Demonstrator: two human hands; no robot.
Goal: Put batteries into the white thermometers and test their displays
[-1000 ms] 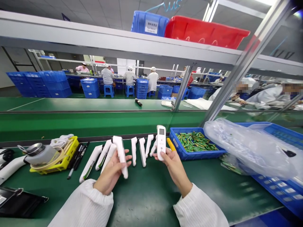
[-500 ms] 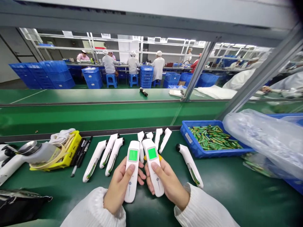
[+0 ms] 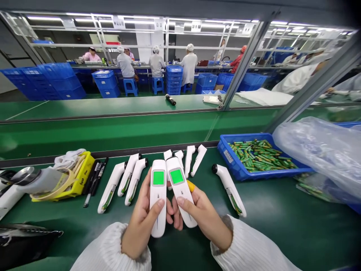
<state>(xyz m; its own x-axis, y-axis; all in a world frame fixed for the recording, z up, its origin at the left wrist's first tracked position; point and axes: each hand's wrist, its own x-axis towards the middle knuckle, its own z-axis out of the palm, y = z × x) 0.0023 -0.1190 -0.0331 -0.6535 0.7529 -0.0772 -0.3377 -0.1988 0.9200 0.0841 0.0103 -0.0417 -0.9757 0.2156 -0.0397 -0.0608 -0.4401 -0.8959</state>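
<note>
Two white infrared thermometers with lit green screens are held side by side over the green table, their heads touching or nearly so. My left hand point(image 3: 143, 214) is closed round the left thermometer point(image 3: 158, 192), its thumb on the front below the screen. Round the right thermometer point(image 3: 180, 188), tilted to the left at its top, my right hand point(image 3: 200, 209) is closed, thumb also on the front; one finger has a yellow cover. More white thermometers point(image 3: 113, 187) lie beyond and left of my hands, some with batteries showing in open handles. Another thermometer point(image 3: 229, 191) lies to the right.
A blue tray point(image 3: 235, 174) of green batteries stands at right, beside a clear plastic bag point(image 3: 316, 150). On the left are a yellow basket point(image 3: 87, 171), black markers point(image 3: 98, 177) and a black pouch point(image 3: 22, 244). Several co-workers point(image 3: 188, 66) sit or stand beyond the metal frame.
The heads of the two thermometers have come closer together. Both thumbs have shifted a little on the handles. The camera view has tilted slightly downward in the scene's far part, showing more above.
</note>
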